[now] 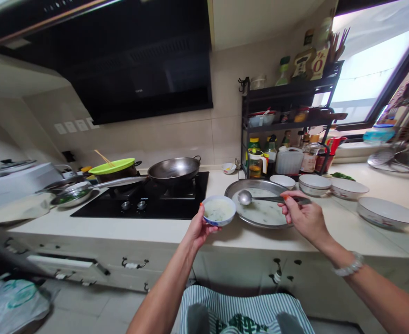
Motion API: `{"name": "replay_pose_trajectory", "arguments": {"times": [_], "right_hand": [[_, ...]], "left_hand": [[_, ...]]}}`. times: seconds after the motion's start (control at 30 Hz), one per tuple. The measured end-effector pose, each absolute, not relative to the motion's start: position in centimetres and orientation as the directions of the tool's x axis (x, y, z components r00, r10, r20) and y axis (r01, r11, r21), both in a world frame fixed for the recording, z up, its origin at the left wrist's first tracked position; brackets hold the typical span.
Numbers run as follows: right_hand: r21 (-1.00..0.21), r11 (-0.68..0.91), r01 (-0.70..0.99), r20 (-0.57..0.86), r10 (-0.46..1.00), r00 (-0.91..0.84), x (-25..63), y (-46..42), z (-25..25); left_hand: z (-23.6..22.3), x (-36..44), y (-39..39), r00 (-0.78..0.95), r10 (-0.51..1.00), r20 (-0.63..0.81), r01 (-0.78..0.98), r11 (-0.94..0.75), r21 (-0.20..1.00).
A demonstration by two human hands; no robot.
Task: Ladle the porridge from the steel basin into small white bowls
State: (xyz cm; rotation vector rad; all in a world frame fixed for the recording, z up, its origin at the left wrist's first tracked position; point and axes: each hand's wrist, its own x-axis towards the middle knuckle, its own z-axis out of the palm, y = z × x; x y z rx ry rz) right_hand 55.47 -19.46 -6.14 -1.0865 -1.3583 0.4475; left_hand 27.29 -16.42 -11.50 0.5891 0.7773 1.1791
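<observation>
My left hand grips a small bowl with a blue pattern, in front of the counter edge. Pale soup with green bits fills much of it. In my right hand is a ladle with a dark handle, its fingers closed around the handle. The ladle's round metal head hangs over a wide steel basin, just right of the bowl. Whitish soup with green bits lies in the basin. I cannot tell whether the ladle's head touches the soup.
Left of the basin, a steel wok sits on the black gas stove. A lime-green colander bears chopsticks. White bowls stand right of the basin. Behind them rises a black rack with bottles. A range hood hangs above.
</observation>
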Motion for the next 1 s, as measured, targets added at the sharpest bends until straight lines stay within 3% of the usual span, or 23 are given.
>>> {"name": "replay_pose_trajectory", "arguments": {"times": [0.2,0.5,1.0], "right_hand": [[-0.826,0.419,0.378,0.512,0.837,0.194,56.3,-18.6,-8.8],[-0.956,0.249,0.157,0.293,0.86,0.418,57.4,-17.5,-8.4],[-0.95,0.306,-0.054,0.224,0.796,0.563,57.8,-17.4,-6.5]], "left_hand": [[-11.6,27.2,-16.4,0.184,0.957,-0.226,-0.574,0.291,0.765],[-11.7,27.2,-16.4,0.186,0.954,-0.235,-0.566,0.3,0.768],[-11.9,27.3,-16.3,0.188,0.954,-0.235,-0.563,0.3,0.77]]}}
